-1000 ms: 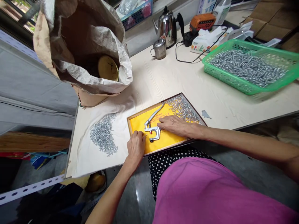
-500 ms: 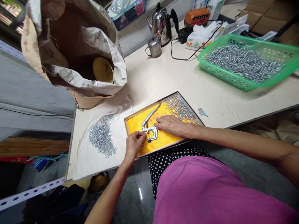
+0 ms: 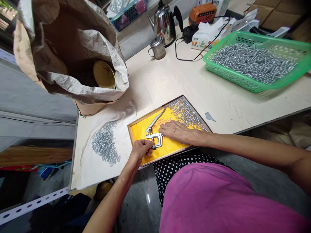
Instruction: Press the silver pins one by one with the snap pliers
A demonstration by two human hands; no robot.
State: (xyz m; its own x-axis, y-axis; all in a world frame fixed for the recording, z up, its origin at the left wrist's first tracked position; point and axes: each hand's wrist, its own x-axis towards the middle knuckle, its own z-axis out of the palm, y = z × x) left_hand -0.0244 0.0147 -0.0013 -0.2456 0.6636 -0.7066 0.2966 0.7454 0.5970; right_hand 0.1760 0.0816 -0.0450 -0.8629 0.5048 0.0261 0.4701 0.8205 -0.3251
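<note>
A shallow wooden tray (image 3: 132, 123) with a yellow lining lies at the table's near edge. In it rests a metal plier-like press tool (image 3: 155, 129) and a heap of small silver metal pieces (image 3: 186, 113). My left hand (image 3: 141, 149) is closed in a pinch at the tool's jaw; what it holds is too small to name. My right hand (image 3: 176, 131) lies over the tool's lower handle with fingers curled on it, pressing it to the tray.
A pile of silver pieces (image 3: 104, 144) lies on a white cloth (image 3: 85, 165) left of the tray. A large paper sack (image 3: 73, 58) with a yellow bowl stands behind. A green basket (image 3: 252, 84) of silver pieces, a kettle (image 3: 165, 21) and a metal cup (image 3: 157, 48) sit further back.
My left hand has moved from the tray's left edge rightwards to the tool's jaw. The right hand stays on the tool. The camera has shifted slightly.
</note>
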